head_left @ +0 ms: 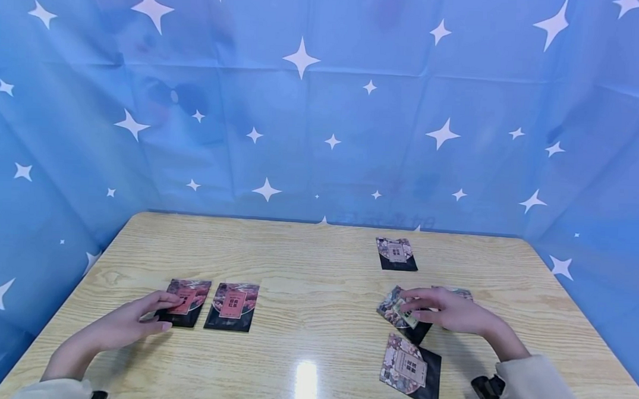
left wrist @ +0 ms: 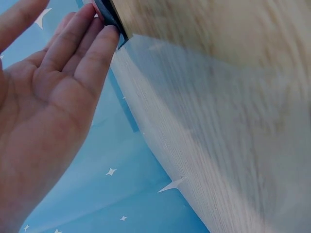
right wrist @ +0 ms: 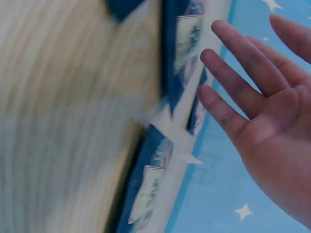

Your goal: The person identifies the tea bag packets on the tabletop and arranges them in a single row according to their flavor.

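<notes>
Left hand (head_left: pixel 124 322), fingers straight and thumb apart, touches the leftmost red-label packet (head_left: pixel 193 306), right hand (head_left: pixel 448 311), fingers loosely extended, sits over the green-label packet (head_left: pixel 404 320) at right; step judged as positioning both, next move probably calling for light fingertip control

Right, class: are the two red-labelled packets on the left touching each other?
Apart: the head view plainly shows a strip of tabletop between the outer packet and the inner packet.
</notes>
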The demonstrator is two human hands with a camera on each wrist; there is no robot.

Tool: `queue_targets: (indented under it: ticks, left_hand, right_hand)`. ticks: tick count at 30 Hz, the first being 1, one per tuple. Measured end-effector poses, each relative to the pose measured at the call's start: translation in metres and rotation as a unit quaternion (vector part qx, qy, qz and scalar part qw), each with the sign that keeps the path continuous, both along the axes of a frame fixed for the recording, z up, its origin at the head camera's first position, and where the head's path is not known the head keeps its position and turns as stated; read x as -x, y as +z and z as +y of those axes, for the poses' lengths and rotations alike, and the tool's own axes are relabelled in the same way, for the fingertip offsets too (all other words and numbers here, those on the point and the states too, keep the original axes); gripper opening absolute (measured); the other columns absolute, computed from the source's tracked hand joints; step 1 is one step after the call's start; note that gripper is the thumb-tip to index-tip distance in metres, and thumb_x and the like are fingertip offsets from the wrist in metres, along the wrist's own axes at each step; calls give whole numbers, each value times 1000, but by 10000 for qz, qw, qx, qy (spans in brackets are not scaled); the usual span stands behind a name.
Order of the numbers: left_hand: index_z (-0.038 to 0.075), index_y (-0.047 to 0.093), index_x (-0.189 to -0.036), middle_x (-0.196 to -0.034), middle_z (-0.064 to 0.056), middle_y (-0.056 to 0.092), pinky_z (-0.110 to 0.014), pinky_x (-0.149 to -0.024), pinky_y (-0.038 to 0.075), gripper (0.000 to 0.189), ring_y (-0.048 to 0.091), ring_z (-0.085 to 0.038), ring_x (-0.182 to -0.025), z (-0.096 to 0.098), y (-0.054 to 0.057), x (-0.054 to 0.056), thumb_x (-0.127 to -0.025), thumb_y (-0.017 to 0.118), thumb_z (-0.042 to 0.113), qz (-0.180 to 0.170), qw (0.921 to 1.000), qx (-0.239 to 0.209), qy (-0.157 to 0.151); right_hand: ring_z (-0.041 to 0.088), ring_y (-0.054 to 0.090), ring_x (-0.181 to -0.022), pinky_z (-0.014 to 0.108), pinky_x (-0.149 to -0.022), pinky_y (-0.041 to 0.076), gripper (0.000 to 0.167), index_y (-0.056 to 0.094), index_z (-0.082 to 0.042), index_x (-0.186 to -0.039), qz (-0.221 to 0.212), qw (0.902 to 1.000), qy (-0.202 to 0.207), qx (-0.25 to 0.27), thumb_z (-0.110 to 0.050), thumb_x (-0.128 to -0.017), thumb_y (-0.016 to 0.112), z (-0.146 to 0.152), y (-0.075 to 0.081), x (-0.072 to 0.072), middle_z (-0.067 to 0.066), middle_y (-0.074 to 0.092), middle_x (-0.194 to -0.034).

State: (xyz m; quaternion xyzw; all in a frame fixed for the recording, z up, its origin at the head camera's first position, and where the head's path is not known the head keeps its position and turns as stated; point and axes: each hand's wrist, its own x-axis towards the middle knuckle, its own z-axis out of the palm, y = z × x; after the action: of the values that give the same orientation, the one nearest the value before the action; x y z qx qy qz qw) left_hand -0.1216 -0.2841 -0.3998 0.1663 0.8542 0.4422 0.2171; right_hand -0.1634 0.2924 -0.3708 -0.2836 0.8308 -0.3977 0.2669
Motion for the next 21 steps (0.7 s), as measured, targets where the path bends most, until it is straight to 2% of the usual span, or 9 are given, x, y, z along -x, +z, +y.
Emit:
queue_targets:
  ticks: [4, 9, 16, 21]
  left_hand:
    - [-11, 32, -131, -131, -37, 35, -58, -86, 39, 54, 27, -56, -119, -1, -1, 0, -92, 56, 17, 37, 10000, 9, 8]
    - [-11, 32, -132, -131, -36, 35, -58, -86, 38, 54, 27, -56, -119, -1, 0, 0, -92, 56, 17, 101, 9999, 20, -15]
    - [-11, 31, -132, -131, -36, 35, -57, -86, 39, 54, 27, -55, -120, -1, 0, 1, -92, 55, 17, -13, 10000, -20, -16]
    - [-11, 31, -132, -131, -36, 34, -57, -86, 39, 54, 27, -55, -120, -1, 0, 1, -92, 55, 17, -57, 10000, -22, 13]
  right_hand:
    - [41, 46, -114, 22, -84, 45, 44, 33, 9, -136, -82, 9999, 115, 80, -9, -97, 44, 1, -8, 1, 23, 52, -124]
    - [43, 39, -121, 25, -89, 42, 41, 40, 4, -134, 45, 9998, 50, -198, -11, -97, 45, -3, -11, 3, 24, 44, -133]
    - [39, 39, -122, 46, -95, 39, 41, 39, 2, -136, 218, 9993, 71, -290, -12, -98, 43, -17, -11, 6, 23, 39, -136]
    - [40, 36, -124, 52, -95, 35, 42, 37, 3, -137, 195, 9992, -72, -339, -12, -98, 42, -31, -13, 7, 24, 36, -138]
